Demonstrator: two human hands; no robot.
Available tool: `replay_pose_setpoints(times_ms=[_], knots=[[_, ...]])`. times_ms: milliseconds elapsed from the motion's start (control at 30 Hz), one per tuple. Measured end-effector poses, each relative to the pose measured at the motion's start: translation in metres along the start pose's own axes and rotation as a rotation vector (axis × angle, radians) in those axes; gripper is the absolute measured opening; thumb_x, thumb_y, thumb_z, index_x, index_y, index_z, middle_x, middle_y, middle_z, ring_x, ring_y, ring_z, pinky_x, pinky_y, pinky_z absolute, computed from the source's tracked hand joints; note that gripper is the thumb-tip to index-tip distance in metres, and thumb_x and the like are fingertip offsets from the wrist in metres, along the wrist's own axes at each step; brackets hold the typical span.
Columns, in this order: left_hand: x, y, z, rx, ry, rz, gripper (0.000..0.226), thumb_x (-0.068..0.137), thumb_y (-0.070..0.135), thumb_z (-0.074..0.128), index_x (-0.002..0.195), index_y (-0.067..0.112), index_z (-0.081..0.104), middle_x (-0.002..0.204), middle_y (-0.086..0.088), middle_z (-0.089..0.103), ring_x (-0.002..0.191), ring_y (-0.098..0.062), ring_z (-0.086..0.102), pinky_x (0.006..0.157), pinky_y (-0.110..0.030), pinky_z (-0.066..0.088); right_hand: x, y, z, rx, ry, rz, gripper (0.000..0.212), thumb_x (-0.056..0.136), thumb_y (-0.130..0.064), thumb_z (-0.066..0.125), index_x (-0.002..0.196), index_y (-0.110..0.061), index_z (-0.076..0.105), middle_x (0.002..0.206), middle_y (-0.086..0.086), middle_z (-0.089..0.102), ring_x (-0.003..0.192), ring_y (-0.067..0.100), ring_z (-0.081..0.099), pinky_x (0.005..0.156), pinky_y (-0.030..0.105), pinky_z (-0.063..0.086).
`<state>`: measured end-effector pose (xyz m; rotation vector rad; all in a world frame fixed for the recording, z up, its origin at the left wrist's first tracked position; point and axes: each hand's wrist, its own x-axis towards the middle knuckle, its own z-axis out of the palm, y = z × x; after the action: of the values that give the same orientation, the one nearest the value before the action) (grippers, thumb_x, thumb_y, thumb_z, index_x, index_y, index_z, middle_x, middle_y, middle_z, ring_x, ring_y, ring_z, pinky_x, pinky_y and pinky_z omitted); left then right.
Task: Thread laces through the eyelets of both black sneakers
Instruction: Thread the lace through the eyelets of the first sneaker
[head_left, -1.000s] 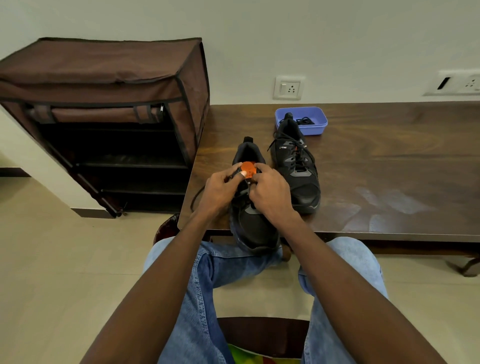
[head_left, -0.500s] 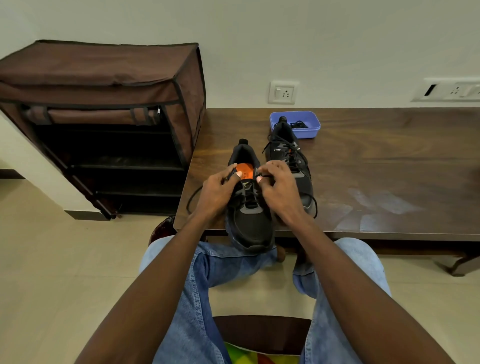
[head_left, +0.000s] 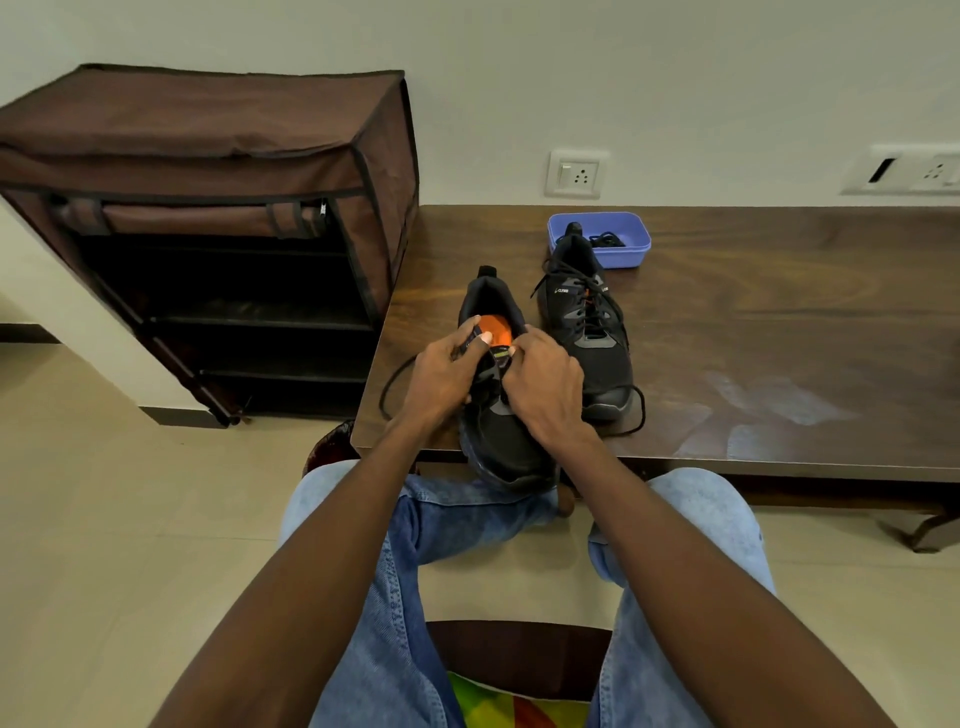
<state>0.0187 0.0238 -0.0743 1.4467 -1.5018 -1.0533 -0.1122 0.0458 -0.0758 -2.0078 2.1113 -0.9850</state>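
Note:
Two black sneakers stand on the dark wooden table (head_left: 753, 332). The near sneaker (head_left: 506, 441) has an orange insole and its toe overhangs the table's front edge. My left hand (head_left: 441, 376) pinches its left eyelet flap and lace near the tongue. My right hand (head_left: 545, 387) pinches the right side of the same sneaker's lacing. A black lace (head_left: 395, 384) loops out to the left over the table. The second sneaker (head_left: 587, 322) stands to the right, laced, with a lace end trailing by its toe.
A blue plastic tub (head_left: 628, 249) with a black lace inside stands behind the second sneaker. A brown fabric shoe rack (head_left: 208, 208) stands left of the table. Wall sockets (head_left: 575, 174) sit above the table's back edge. My knees in jeans are below the table edge.
My hands have stayed on the near sneaker's upper eyelets, shifting slightly; the view has moved a little.

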Motion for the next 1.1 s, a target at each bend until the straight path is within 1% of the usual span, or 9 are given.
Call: replay_pose_setpoints(times_ms=[133,233,300,400,500,600,767,900,1100], knots=[[0.000,0.001,0.000,0.005,0.011,-0.013,0.037,0.098,0.045,0.056,0.134,0.037,0.057,0.072,0.009,0.064,0.057,-0.005,0.058,0.052,-0.022,0.046,0.004,0.011,-0.016,0.431,-0.011,0.220,0.019,0.098,-0.014,0.053,0.093,-0.017,0.072,0.089,-0.001,0.072,0.084,0.016,0.066,0.075,0.035,0.054],[-0.002,0.005,-0.002,0.021,-0.002,-0.034,0.047,0.099,0.043,0.056,0.144,0.031,0.050,0.074,0.009,0.062,0.055,-0.001,0.057,0.048,-0.020,0.047,0.007,0.015,-0.040,0.744,-0.057,0.449,0.023,0.096,-0.009,0.051,0.079,-0.016,0.066,0.080,0.005,0.070,0.066,0.015,0.068,0.058,0.029,0.055],[-0.002,0.007,-0.004,0.031,0.003,-0.038,0.047,0.098,0.042,0.058,0.143,0.029,0.052,0.071,0.012,0.061,0.057,0.000,0.058,0.053,-0.022,0.051,0.008,0.023,-0.070,0.888,-0.403,0.531,0.023,0.096,-0.010,0.050,0.076,-0.009,0.060,0.075,0.012,0.065,0.050,0.017,0.062,0.044,0.025,0.046],[-0.001,0.011,-0.006,0.105,0.027,-0.017,0.048,0.093,0.043,0.064,0.139,0.030,0.057,0.090,0.011,0.067,0.078,-0.002,0.062,0.074,-0.027,0.056,0.004,0.037,-0.106,0.659,-0.911,0.463,0.036,0.100,-0.025,0.058,0.070,-0.004,0.061,0.065,0.008,0.069,0.050,0.014,0.060,0.046,0.020,0.046],[-0.001,0.014,-0.008,0.195,-0.014,0.033,0.057,0.088,0.041,0.070,0.141,0.029,0.054,0.104,0.011,0.064,0.100,-0.008,0.060,0.090,-0.025,0.047,0.009,0.043,-0.093,0.368,-0.630,0.358,0.023,0.093,-0.026,0.069,0.074,-0.012,0.067,0.068,-0.002,0.067,0.066,0.014,0.060,0.064,0.025,0.048],[0.006,0.010,-0.013,0.186,-0.082,0.009,0.063,0.090,0.040,0.069,0.147,0.027,0.047,0.121,0.002,0.066,0.109,-0.014,0.062,0.092,-0.024,0.047,0.011,0.025,-0.068,0.395,-0.364,0.130,0.005,0.092,-0.017,0.069,0.093,-0.022,0.071,0.089,-0.011,0.061,0.080,0.002,0.056,0.074,0.017,0.041],[0.015,0.004,-0.023,0.156,-0.173,-0.020,0.060,0.095,0.032,0.064,0.150,0.026,0.043,0.104,-0.002,0.069,0.084,-0.008,0.063,0.081,-0.026,0.051,0.009,0.011,-0.013,0.090,-0.396,-0.090,0.025,0.098,-0.017,0.060,0.119,-0.009,0.072,0.107,0.002,0.036,0.107,0.026,0.046,0.097,0.036,0.044],[0.018,0.005,-0.024,0.115,-0.228,-0.023,0.058,0.097,0.021,0.060,0.151,0.025,0.042,0.085,0.003,0.065,0.070,-0.003,0.057,0.075,-0.023,0.050,0.014,0.012,-0.006,0.118,-0.451,0.008,0.024,0.098,-0.020,0.061,0.116,-0.010,0.073,0.117,0.010,0.038,0.114,0.031,0.043,0.107,0.040,0.038],[0.017,0.002,-0.022,0.068,-0.236,-0.018,0.055,0.098,0.019,0.059,0.150,0.024,0.041,0.090,0.018,0.056,0.084,0.002,0.056,0.073,-0.009,0.047,-0.003,0.007,-0.010,0.239,-0.264,0.057,0.012,0.098,-0.011,0.057,0.100,-0.008,0.068,0.115,0.005,0.047,0.099,0.021,0.055,0.091,0.036,0.047]])
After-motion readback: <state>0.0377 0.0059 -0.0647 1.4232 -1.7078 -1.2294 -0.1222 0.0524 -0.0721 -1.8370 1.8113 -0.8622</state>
